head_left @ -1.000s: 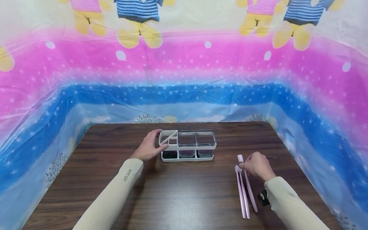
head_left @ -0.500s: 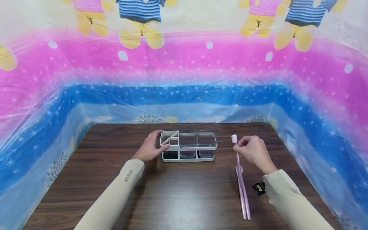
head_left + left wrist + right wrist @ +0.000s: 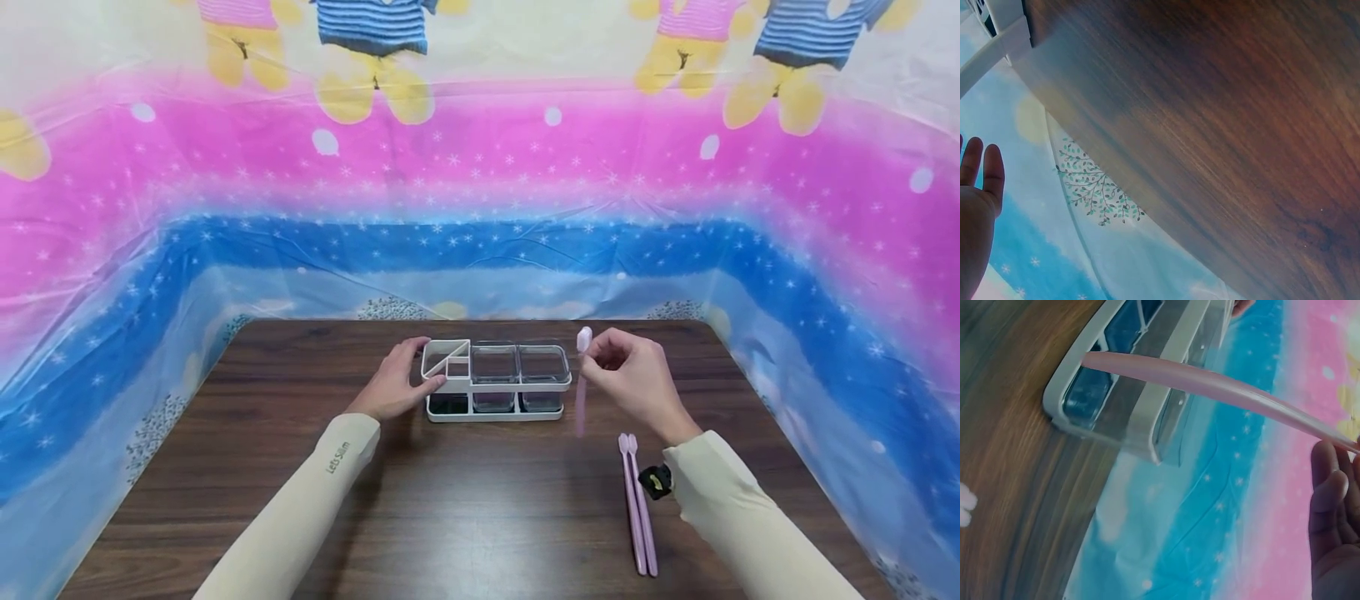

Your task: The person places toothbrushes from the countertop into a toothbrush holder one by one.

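Observation:
A white toothbrush holder with clear cups stands toward the back of the table. My left hand grips its left end, thumb at the front and fingers at the back. Between thumb and fingers, my right hand pinches a pink toothbrush just below its head, beside the holder's right end. The brush hangs upright, handle down. In the right wrist view its handle crosses in front of the holder. Two more pink toothbrushes lie side by side on the table, below the right hand.
The holder has a divided section at its left and two clear cups to the right. Wood-grain tabletop surrounds it. A patterned cloth hangs behind and along both sides of the table. A black strap device sits at the right wrist.
My right hand has lifted one toothbrush off the table and carried it up and left toward the holder, turning it upright. The left hand has stayed on the holder.

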Tool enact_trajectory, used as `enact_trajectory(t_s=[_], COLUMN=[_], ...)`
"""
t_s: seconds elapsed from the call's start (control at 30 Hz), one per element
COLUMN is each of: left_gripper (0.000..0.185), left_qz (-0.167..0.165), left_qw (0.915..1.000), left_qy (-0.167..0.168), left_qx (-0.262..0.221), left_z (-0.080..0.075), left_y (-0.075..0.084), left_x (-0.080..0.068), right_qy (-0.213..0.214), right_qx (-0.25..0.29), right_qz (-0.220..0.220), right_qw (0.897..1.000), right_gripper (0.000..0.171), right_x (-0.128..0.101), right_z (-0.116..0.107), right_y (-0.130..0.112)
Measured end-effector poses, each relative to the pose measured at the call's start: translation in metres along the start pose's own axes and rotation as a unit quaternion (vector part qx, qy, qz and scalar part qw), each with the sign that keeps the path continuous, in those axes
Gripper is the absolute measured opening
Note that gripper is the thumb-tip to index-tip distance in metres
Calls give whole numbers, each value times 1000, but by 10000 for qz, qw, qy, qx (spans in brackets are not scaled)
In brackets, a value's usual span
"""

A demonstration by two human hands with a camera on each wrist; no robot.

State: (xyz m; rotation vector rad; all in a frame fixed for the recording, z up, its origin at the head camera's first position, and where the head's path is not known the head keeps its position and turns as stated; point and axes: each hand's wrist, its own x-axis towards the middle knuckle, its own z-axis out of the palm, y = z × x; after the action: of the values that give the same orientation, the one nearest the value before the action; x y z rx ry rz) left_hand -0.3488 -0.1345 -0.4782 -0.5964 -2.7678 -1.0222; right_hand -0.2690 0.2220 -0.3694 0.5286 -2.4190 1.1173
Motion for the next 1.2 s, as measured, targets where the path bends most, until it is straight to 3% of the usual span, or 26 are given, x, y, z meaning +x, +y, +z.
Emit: enact_trajectory(t_s=[0.33,0.57,0.73,1.2], left_gripper=[83,83,81,80], left_qz=[-10,4,67,9], left_qw=[10000,9999,9999,9998], left_qy=[69,86,117,146], left_qx=[57,67,93,113], left_z=[0,-1,-1,1], left_y=[1,2,1,2], left_x=[1,0,1,-1], right_qy=[525,701,714,526], right_qx=[917,1123,1264,1699], right_qz=[-332,-772,-813,-851], right_qw=[9938,9882,9861,9804], right_gripper=[7,6,4,5], right_x=[23,32,32,47], right_z=[23,31,32,78], right_y=[-25,-52,-76,-56])
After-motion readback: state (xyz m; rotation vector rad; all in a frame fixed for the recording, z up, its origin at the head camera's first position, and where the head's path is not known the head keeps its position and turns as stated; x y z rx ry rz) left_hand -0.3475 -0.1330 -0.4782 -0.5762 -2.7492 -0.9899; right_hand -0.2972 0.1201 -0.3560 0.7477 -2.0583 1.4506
